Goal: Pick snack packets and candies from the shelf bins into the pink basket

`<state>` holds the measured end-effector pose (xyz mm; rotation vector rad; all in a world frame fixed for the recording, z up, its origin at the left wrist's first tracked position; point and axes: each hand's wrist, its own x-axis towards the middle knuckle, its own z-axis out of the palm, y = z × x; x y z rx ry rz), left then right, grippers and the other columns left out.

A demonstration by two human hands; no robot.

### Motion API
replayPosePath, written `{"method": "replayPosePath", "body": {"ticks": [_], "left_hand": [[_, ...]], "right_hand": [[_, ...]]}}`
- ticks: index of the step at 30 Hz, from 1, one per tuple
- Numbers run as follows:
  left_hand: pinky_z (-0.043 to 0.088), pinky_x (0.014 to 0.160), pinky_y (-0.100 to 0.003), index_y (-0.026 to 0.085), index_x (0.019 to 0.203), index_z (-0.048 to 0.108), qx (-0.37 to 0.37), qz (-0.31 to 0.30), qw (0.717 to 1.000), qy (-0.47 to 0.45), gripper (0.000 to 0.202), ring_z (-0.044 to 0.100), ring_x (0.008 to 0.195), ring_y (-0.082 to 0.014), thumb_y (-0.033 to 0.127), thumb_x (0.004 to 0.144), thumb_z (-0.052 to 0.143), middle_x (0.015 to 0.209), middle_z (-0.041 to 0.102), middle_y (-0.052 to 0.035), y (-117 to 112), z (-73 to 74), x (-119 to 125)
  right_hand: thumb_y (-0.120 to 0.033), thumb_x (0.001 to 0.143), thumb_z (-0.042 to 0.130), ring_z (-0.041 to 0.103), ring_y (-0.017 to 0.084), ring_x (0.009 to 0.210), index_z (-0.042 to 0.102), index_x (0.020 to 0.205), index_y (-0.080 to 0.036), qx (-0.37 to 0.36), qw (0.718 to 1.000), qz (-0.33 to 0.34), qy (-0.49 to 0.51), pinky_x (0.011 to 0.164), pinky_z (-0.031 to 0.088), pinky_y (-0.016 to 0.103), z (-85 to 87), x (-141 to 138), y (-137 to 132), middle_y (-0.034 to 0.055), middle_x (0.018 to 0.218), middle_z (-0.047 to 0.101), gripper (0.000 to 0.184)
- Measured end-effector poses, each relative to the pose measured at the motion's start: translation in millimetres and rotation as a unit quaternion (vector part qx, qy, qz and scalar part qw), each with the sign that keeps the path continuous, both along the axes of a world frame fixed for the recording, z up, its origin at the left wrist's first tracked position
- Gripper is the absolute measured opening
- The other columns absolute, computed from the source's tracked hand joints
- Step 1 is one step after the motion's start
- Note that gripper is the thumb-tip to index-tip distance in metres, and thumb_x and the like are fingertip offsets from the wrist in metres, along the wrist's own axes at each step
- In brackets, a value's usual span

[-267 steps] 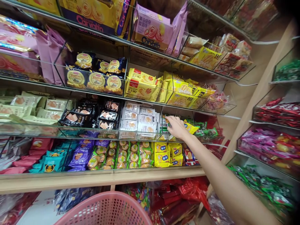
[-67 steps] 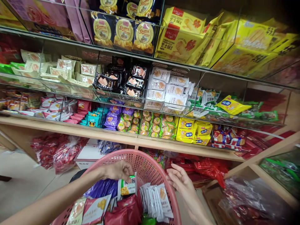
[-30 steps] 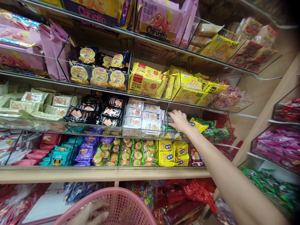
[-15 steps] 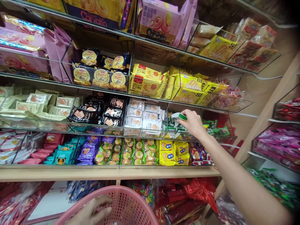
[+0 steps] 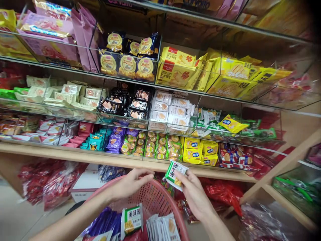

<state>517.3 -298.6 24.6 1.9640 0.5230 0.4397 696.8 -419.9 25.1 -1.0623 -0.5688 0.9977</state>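
Observation:
My right hand (image 5: 192, 193) is closed on a small green and white snack packet (image 5: 175, 173), held just above the far rim of the pink basket (image 5: 155, 197). My left hand (image 5: 130, 183) hovers over the basket's rim with its fingers stretched toward the packet and nothing in them. Inside the basket lie another green and white packet (image 5: 131, 222), several white packets (image 5: 162, 229) and a purple bag (image 5: 105, 222). The same green and white packets (image 5: 209, 117) fill a clear bin on the middle shelf.
Glass-fronted shelves of packaged snacks run across the view: black packets (image 5: 121, 102), white packets (image 5: 170, 108), yellow packs (image 5: 198, 152). A wooden ledge (image 5: 75, 156) edges the lowest shelf. Red bags (image 5: 47, 179) sit on the floor below. Another rack (image 5: 296, 187) stands at the right.
My right hand took a green and white packet from the middle shelf bin and brought it down over the basket. My left hand moved from inside the basket up toward it. The view tilted down.

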Motion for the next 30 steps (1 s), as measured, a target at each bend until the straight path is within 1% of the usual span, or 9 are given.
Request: {"method": "replayPosePath", "body": {"ticks": [2, 5, 7, 10, 13, 18, 21, 24, 30], "left_hand": [[0.042, 0.092, -0.033, 0.015, 0.106, 0.063, -0.048, -0.018, 0.998, -0.036, 0.042, 0.057, 0.101, -0.0207, 0.049, 0.085, 0.052, 0.107, 0.066, -0.0056, -5.0, 0.1, 4.8], [0.042, 0.091, -0.034, 0.014, 0.108, 0.062, -0.140, -0.034, 0.987, -0.072, 0.043, 0.057, 0.101, -0.0202, 0.045, 0.079, 0.063, 0.108, 0.066, -0.0067, -11.1, -4.1, 7.0], [0.043, 0.089, -0.034, 0.014, 0.106, 0.061, -0.190, -0.026, 0.978, -0.080, 0.044, 0.058, 0.097, -0.0195, 0.041, 0.073, 0.070, 0.105, 0.066, -0.0067, -13.5, -9.1, 5.5], [0.045, 0.084, -0.033, 0.013, 0.102, 0.062, -0.228, -0.006, 0.970, -0.084, 0.044, 0.059, 0.090, -0.0184, 0.035, 0.067, 0.076, 0.095, 0.067, -0.0051, -13.8, -17.6, -0.1], [0.045, 0.081, -0.032, 0.013, 0.103, 0.061, -0.241, -0.003, 0.968, -0.072, 0.044, 0.059, 0.087, -0.0178, 0.033, 0.067, 0.075, 0.091, 0.067, -0.0037, -10.2, -22.7, -9.1], [0.043, 0.081, -0.028, 0.015, 0.100, 0.064, -0.198, -0.034, 0.979, -0.017, 0.039, 0.057, 0.088, -0.0162, 0.035, 0.068, 0.074, 0.096, 0.066, -0.0026, 4.3, -27.0, -34.2], [0.041, 0.064, -0.022, 0.016, 0.097, 0.065, -0.189, -0.027, 0.980, 0.050, 0.038, 0.053, 0.067, -0.0105, 0.039, 0.068, 0.073, 0.079, 0.063, 0.0017, 13.7, -35.3, -51.3], [0.033, 0.050, -0.020, 0.017, 0.096, 0.064, -0.208, -0.013, 0.971, 0.113, 0.045, 0.042, 0.052, -0.0074, 0.046, 0.064, 0.074, 0.063, 0.053, 0.0061, 18.6, -47.5, -62.8], [0.036, 0.055, -0.020, 0.017, 0.090, 0.066, -0.204, -0.046, 0.970, 0.127, 0.044, 0.048, 0.063, -0.0114, 0.048, 0.060, 0.075, 0.067, 0.056, 0.0030, 17.4, -68.0, -67.0]], "right_hand": [[-0.032, 0.065, 0.077, 0.065, 0.018, 0.085, 0.062, 0.097, -0.021, -0.005, 0.999, 0.032, 0.043, 0.081, 0.048, 0.031, -14.1, -15.6, 4.3, 0.0026, 0.094, 0.071, 0.037], [-0.032, 0.066, 0.076, 0.065, 0.018, 0.085, 0.062, 0.096, -0.019, -0.008, 0.996, 0.056, 0.063, 0.079, 0.048, 0.031, -28.2, -33.8, 9.2, 0.0025, 0.092, 0.071, 0.036], [-0.033, 0.066, 0.076, 0.064, 0.018, 0.085, 0.061, 0.095, -0.019, -0.016, 0.996, 0.054, 0.063, 0.076, 0.047, 0.031, -34.6, -44.0, 11.1, 0.0024, 0.091, 0.071, 0.035], [-0.033, 0.067, 0.075, 0.064, 0.016, 0.082, 0.060, 0.094, -0.020, -0.024, 0.996, 0.055, 0.067, 0.074, 0.047, 0.029, -41.4, -56.8, 11.6, 0.0014, 0.090, 0.070, 0.034], [-0.034, 0.068, 0.075, 0.063, 0.016, 0.081, 0.059, 0.094, -0.020, -0.034, 0.995, 0.068, 0.062, 0.073, 0.046, 0.029, -46.7, -65.2, 9.6, 0.0016, 0.090, 0.070, 0.034], [-0.039, 0.064, 0.076, 0.062, 0.018, 0.089, 0.057, 0.099, -0.020, -0.096, 0.991, 0.092, 0.010, 0.078, 0.046, 0.030, -56.1, -66.0, 2.1, 0.0045, 0.098, 0.069, 0.044], [-0.041, 0.061, 0.078, 0.060, 0.020, 0.099, 0.055, 0.104, -0.021, -0.114, 0.991, 0.061, -0.035, 0.087, 0.044, 0.032, -61.4, -62.6, -2.5, 0.0058, 0.103, 0.066, 0.053], [-0.042, 0.060, 0.078, 0.056, 0.022, 0.111, 0.055, 0.108, -0.022, -0.110, 0.991, 0.053, -0.051, 0.097, 0.040, 0.035, -64.3, -62.6, -5.3, 0.0082, 0.113, 0.063, 0.057], [-0.040, 0.059, 0.077, 0.044, 0.022, 0.126, 0.050, 0.120, -0.021, -0.146, 0.984, 0.105, -0.015, 0.107, 0.030, 0.036, -75.0, -72.8, -3.1, 0.0133, 0.135, 0.050, 0.069]]}}
